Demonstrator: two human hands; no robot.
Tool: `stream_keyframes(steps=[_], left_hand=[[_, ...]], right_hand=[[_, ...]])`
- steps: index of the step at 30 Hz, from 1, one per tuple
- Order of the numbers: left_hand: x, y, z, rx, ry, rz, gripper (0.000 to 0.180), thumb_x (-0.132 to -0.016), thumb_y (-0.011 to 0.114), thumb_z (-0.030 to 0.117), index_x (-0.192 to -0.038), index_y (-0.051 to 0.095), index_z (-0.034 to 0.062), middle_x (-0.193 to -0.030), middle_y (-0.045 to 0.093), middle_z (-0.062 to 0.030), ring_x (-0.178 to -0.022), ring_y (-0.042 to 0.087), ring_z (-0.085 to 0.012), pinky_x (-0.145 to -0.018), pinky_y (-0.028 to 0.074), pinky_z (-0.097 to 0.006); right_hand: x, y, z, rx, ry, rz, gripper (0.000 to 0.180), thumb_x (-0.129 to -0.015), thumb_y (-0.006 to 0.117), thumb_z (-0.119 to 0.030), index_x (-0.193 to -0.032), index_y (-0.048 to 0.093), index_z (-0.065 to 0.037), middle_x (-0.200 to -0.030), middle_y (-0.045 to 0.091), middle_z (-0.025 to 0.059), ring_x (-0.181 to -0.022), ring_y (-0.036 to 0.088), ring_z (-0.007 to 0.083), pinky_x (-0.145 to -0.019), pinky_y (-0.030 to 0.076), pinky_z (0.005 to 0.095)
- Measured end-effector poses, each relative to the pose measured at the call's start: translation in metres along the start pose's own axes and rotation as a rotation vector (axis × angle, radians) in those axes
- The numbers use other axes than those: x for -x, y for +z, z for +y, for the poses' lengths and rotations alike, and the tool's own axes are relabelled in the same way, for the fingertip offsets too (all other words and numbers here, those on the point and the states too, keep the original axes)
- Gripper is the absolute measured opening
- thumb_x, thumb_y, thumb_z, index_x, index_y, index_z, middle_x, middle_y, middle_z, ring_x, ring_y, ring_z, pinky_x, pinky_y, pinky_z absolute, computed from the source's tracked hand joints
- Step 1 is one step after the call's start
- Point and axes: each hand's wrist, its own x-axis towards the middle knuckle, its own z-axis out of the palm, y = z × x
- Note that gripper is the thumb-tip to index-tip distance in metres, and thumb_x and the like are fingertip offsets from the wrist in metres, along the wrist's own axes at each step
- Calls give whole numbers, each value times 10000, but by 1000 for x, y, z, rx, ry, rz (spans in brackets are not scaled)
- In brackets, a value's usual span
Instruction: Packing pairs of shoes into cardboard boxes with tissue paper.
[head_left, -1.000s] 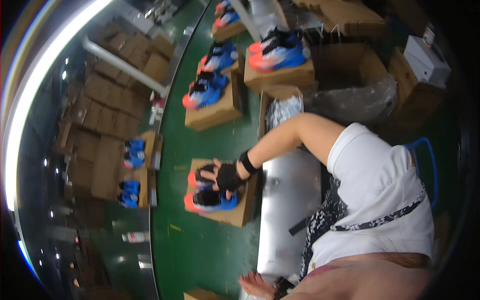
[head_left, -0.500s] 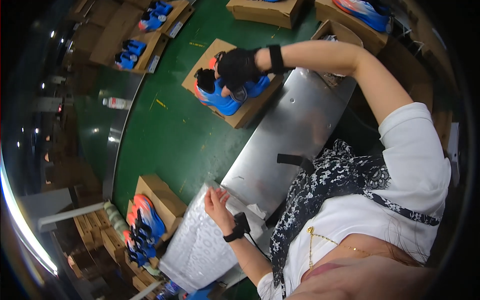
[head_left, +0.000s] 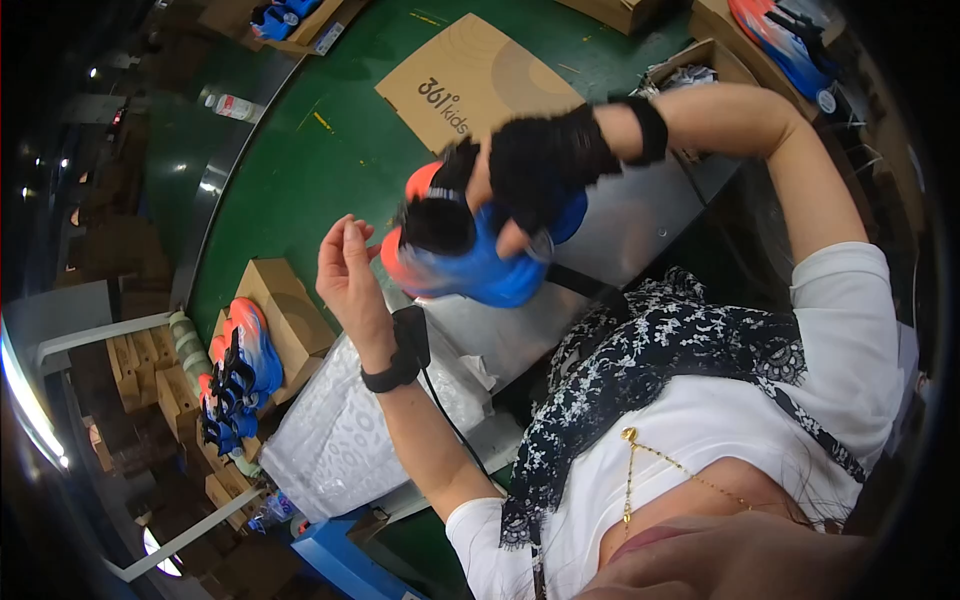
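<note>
My right hand [head_left: 545,165], in a black fingerless glove, grips a pair of blue and orange children's shoes [head_left: 490,265] with black straps. The shoes are in the air, above the metal edge of the bench and nearer me than a closed brown shoebox [head_left: 530,75]. Motion blurs them somewhat. My left hand [head_left: 352,275] is raised just left of the orange heels, its fingers loosely bent and apart, holding nothing. Whether its fingertips touch a shoe, I cannot tell. A black band with a small dark device [head_left: 408,345] sits on my left wrist.
The green surface [head_left: 300,180] carries another shoebox [head_left: 290,325] at the left, with shoes [head_left: 240,365] beside it. Clear plastic wrap [head_left: 340,440] lies near my left forearm. An open carton [head_left: 705,65] stands at the upper right. A bottle [head_left: 237,107] is at the far left.
My right hand has lifted the shoes off the shoebox and brought them toward me, uncovering the box top. My left hand has moved up and away from the plastic wrap, toward the shoes.
</note>
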Motion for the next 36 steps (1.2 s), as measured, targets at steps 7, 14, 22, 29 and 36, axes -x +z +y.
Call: stream_keyframes(steps=[7, 14, 22, 29, 36], left_hand=[[32, 14, -112, -674, 23, -369, 344, -818, 504, 271, -1033, 542, 5, -1110, 497, -203, -1049, 464, -316, -892, 354, -335], [22, 30, -88, -716, -131, -623, 312, -823, 485, 278, -937, 595, 9, -869, 600, -172, -802, 583, -270, -724, 435, -326], [-29, 28, -122, -372, -76, -310, 657, -853, 277, 526, -1306, 227, 53, -1334, 263, -132, -1200, 297, -261, -953, 236, -433], [-41, 54, -73, 260, -526, -305, 847, -756, 193, 693, -1342, 28, 104, -1326, 204, -241, -1214, 269, -323, -970, 213, -463], [-38, 42, -73, -19, -285, 45, 827, -772, 189, 676, -1343, 32, 98, -1383, 88, -152, -1226, 240, -311, -988, 172, -471]], right_hand=[[27, 128, 10, 263, -231, -188, 285, -572, 653, -352, -717, 573, -119, -685, 559, 89, -745, 551, 277, -657, 412, 414], [21, 86, 58, 282, 232, 194, 343, -654, 594, -256, -948, 544, -87, -1005, 516, 139, -967, 476, 295, -779, 360, 415], [17, 142, 116, -99, 362, 641, 503, -606, 594, -161, -1087, 471, -78, -1131, 467, 151, -1074, 441, 260, -796, 335, 559], [7, 138, 120, 824, 354, 618, 340, -751, 426, -221, -1057, 501, -93, -1164, 451, 198, -1105, 408, 361, -817, 240, 679], [4, 106, 79, 233, 379, 407, 951, -517, 683, -358, -1289, 231, -37, -1348, 187, 201, -1260, 163, 342, -913, 127, 645]])
